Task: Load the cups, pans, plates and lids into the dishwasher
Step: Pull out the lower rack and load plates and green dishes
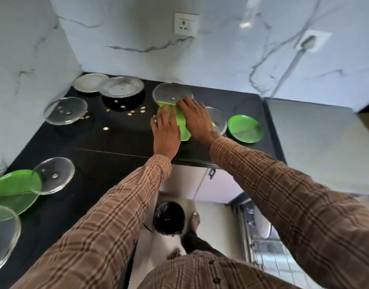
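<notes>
My left hand (pixel 165 130) and my right hand (pixel 195 119) both lie on a green plate (pixel 182 127) on the black counter (pixel 117 142), fingers spread over it. A glass lid (pixel 171 93) overlaps the plate's far edge, and my right fingertips touch that lid. Another glass lid (pixel 218 119) lies partly hidden behind my right hand. A second green plate (pixel 245 128) sits to the right. Whether either hand grips the plate is unclear.
Steel lids (pixel 89 82) (pixel 121 86), a glass lid (pixel 66 110) and small golden bits (pixel 135 110) lie at the back left. More green plates (pixel 14 187) and glass lids (pixel 54 175) (pixel 2 232) sit at the front left. The open dishwasher rack (pixel 260 243) is low right; a dark bin (pixel 169 217) stands on the floor.
</notes>
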Demonstrator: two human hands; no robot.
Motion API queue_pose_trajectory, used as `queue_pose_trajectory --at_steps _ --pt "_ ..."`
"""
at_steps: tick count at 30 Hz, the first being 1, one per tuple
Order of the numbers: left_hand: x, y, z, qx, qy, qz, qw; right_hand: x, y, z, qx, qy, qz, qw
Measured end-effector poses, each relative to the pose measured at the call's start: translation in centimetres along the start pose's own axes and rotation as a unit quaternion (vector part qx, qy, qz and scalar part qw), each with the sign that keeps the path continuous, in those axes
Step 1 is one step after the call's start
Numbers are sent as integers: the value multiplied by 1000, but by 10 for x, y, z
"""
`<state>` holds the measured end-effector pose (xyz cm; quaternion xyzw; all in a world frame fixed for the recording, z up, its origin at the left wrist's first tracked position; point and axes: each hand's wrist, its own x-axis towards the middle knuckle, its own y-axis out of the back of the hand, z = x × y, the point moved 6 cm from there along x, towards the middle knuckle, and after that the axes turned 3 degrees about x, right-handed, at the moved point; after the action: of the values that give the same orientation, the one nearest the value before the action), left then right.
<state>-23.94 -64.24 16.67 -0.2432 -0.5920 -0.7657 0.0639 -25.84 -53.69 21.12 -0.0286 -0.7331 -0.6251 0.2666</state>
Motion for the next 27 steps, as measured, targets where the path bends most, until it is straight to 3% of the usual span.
queue_pose_trajectory --at_steps 7,14,21,27 --pt "-34 -12 169 -117 -148 -58 980 -147 84 107 -86 -112 -44 989" --pt "-93 -19 339 -145 -356 -160 909 -327 145 175 -164 -256 -39 952" --pt "-171 -46 473 -137 -458 -203 855 -507 182 215 -77 -462 -38 883" --pt "-219 -81 556 -128 -508 -202 827 -632 163 240 -8 -560 -55 827"
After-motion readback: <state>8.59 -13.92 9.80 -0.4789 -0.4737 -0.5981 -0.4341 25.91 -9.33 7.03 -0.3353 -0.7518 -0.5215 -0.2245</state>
